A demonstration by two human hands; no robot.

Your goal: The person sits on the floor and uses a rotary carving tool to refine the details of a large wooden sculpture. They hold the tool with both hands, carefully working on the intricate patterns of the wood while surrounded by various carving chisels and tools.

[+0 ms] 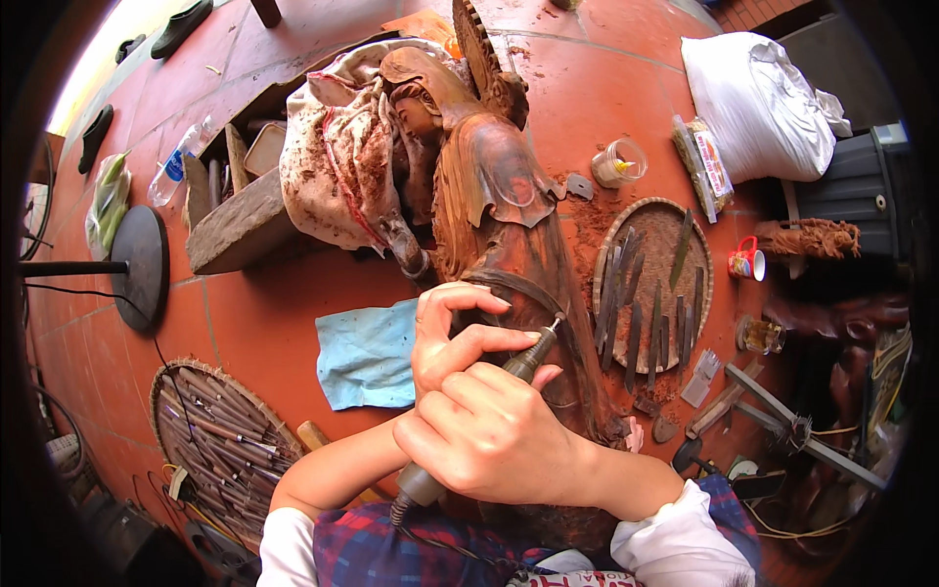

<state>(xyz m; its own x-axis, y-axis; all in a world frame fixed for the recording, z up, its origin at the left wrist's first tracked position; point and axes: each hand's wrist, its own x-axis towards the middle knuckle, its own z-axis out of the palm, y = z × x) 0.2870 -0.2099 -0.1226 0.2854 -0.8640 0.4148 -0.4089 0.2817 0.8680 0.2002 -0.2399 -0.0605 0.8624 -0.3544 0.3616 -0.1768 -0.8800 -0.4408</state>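
A reddish-brown carved wooden figure (509, 249) lies in front of me, its hooded head at the far end. My right hand (494, 430) is closed round the dark body of a rotary carving tool (521, 367). The thin metal bit meets or nearly meets the figure's lower robe, by a curved raised band. My left hand (455, 338) is curled at the tool's front, with one finger pressed against its neck and another bent over the wood. Its palm is partly hidden behind my right hand. A cord runs from the tool's rear end, low over my lap.
A dusty cloth bundle (337, 161) props the figure's head, beside a wooden block (245, 225). Woven trays hold dark flat strips (636, 318) at right and several handled tools (230, 421) at left. A blue cloth (367, 357), glass jar (619, 164) and white sack (758, 108) lie around.
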